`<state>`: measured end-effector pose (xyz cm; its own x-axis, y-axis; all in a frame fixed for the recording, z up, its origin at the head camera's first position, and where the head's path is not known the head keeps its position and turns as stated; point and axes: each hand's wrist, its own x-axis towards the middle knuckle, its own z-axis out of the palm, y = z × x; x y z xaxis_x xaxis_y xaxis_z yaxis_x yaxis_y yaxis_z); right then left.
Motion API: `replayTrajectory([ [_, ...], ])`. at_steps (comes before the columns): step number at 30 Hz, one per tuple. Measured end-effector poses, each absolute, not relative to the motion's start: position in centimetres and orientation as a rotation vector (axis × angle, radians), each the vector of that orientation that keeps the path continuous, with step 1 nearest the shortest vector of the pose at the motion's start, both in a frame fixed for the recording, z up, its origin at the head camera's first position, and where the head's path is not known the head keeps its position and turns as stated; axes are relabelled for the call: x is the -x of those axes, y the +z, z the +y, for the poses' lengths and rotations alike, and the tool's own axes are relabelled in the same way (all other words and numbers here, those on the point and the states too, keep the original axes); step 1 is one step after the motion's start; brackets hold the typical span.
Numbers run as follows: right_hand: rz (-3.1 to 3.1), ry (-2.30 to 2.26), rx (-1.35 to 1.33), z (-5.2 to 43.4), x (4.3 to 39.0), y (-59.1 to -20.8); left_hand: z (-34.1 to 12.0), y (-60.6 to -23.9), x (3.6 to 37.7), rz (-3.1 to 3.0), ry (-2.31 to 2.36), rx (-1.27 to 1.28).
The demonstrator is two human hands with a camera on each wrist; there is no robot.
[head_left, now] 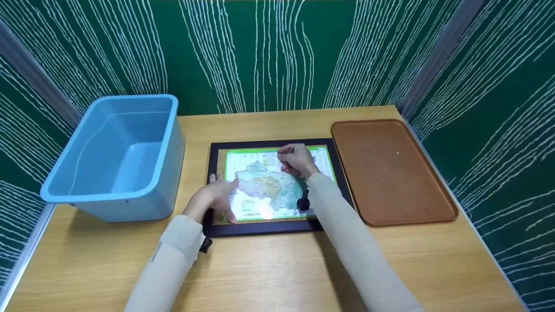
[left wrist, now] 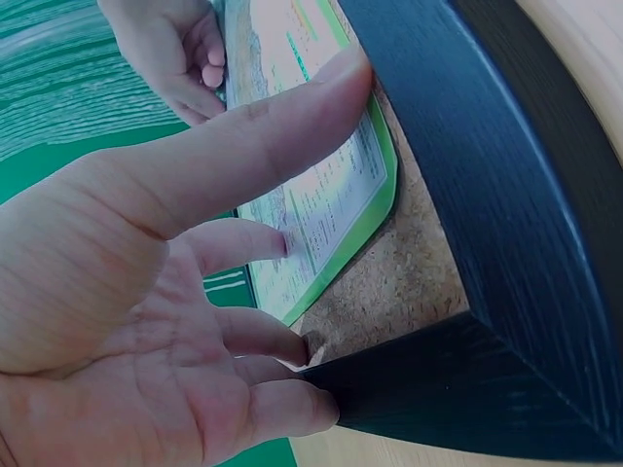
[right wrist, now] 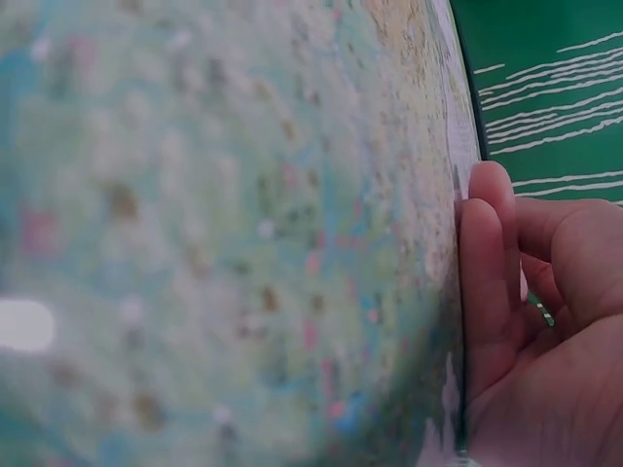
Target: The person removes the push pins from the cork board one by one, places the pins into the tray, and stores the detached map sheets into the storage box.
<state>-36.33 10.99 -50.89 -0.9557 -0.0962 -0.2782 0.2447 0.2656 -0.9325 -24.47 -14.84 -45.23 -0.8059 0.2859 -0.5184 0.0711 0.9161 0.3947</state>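
Centrally in the head view, a dark-framed map puzzle (head_left: 273,184) lay flat on the wooden desk (head_left: 269,268), between a light blue tub (head_left: 119,156) at the left of the frame and a brown tray (head_left: 390,169) at the right. The left hand (head_left: 214,197) rested spread over the lower left part of the map, fingers (left wrist: 253,146) straight and relaxed, the lowest ones touching the black frame's corner and cork border; it gripped nothing. The right hand (head_left: 297,160) sat at the upper middle of the map with fingers curled, fingertips (right wrist: 487,263) pressed against the map's surface; whether they pinched a piece could not be told, since the wrist view was blurred.
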Motion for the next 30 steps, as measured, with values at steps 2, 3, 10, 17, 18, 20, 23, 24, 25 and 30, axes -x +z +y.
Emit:
replayTrajectory([
  [2,2.264,-1.728,-0.111,10.93,36.33,-50.9,-14.88,-45.34,24.49,2.483,0.474,-0.262],
  [3,2.271,-1.715,-0.107,10.89,36.33,-50.88,-14.89,-45.35,24.48,2.484,0.48,-0.261],
  [10,2.32,-1.651,-0.018,11.09,36.47,-51.16,-14.91,-45.37,24.55,2.485,0.5,-0.249],
  [17,2.299,-1.597,0.07,11.78,36.42,-51.24,-14.84,-45.38,24.49,2.474,0.507,-0.246],
  [18,2.294,-1.603,0.065,11.79,36.44,-51.24,-14.82,-45.37,24.49,2.473,0.506,-0.246],
  [20,2.288,-1.609,0.052,11.79,36.53,-51.26,-14.79,-45.31,24.49,2.471,0.503,-0.244],
  [23,2.288,-1.608,0.035,11.72,36.67,-51.32,-14.76,-45.3,24.49,2.465,0.506,-0.238],
  [24,2.285,-1.607,0.029,11.7,36.69,-51.35,-14.76,-45.3,24.49,2.465,0.503,-0.241],
  [25,2.28,-1.607,0.025,11.69,36.71,-51.36,-14.77,-45.3,24.49,2.464,0.5,-0.245],
  [30,2.24,-1.633,0.026,11.68,36.7,-51.26,-14.84,-45.36,24.48,2.477,0.478,-0.288],
])
